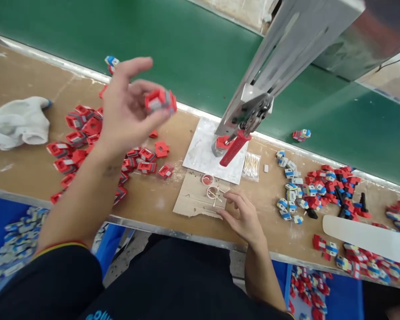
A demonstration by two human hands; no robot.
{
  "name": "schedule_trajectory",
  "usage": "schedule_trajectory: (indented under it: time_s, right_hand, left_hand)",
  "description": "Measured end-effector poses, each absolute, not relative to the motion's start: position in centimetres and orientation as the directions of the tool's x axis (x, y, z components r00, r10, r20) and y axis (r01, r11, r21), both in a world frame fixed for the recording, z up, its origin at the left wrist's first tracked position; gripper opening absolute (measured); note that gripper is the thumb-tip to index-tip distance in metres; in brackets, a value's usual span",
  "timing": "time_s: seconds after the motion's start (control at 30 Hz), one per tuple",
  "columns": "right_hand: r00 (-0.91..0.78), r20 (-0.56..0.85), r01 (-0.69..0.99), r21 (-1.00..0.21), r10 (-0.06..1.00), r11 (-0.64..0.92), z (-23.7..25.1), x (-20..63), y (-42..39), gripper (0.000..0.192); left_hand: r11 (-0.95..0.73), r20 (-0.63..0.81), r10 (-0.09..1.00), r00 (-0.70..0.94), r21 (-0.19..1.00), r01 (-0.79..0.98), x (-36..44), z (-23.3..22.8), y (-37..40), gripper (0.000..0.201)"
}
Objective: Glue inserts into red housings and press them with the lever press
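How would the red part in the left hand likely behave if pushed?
The held red part is probably stiff, given its hard-looking edges; likely light, as an open recess shows; and apt to slide rather than roll, given its angular sides.

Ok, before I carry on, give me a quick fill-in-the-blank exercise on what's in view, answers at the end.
1. The left hand holds a part that is mostly ____ in colour.
2. The right hand is beside the ____ small cups on the cardboard sheet.
3. In the picture, the bag of cotton swabs lies to the ____ of the white board.
4. The belt beyond the table is ____ in colour.

Missing words: red; two; right; green.
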State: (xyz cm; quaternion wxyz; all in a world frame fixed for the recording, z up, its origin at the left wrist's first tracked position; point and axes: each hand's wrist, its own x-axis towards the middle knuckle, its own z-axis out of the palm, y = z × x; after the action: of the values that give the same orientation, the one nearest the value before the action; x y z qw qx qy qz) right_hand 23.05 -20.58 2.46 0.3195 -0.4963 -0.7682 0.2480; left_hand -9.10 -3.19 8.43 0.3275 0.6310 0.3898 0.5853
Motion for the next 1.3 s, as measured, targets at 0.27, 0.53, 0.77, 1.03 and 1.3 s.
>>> schedule_trajectory:
  time_s: [0.27,0.53,0.77,1.03,1.3]
  right_hand:
    - [-0.386,0.421,0.614,-0.547,0.821,0.569,1.7,20.6,-18.4,0.007]
    - [-0.407,0.564,0.626,-0.400,0.718,0.669,-0.1,19.6,-17.7,0.008]
    - [-0.091,0.641,0.471,-0.647,0.762,0.600,3.6,20.2,-17.5,0.022]
    - [0.056,0.638,0.218,-0.759,0.768,0.614,4.1,16.5,-16.7,0.003]
    - [0.059,0.588,0.243,-0.792,0.807,0.560,3.1,16.6,-17.3,0.009]
  left_hand:
    - [-0.358,0.357,0.933,-0.037,0.932,-0.049,-4.2,3.1,-16.7,0.043]
    - [-0.477,0.488,0.856,0.173,0.873,-0.101,-2.0,-0.7,-12.3,0.039]
    - [-0.587,0.582,0.792,0.185,0.809,-0.031,-2.3,-0.9,-13.0,0.037]
    - [-0.616,0.622,0.766,0.164,0.782,-0.091,-1.6,-0.8,-14.1,0.039]
    - [-0.620,0.627,0.762,0.161,0.778,-0.098,-1.5,-0.6,-14.1,0.037]
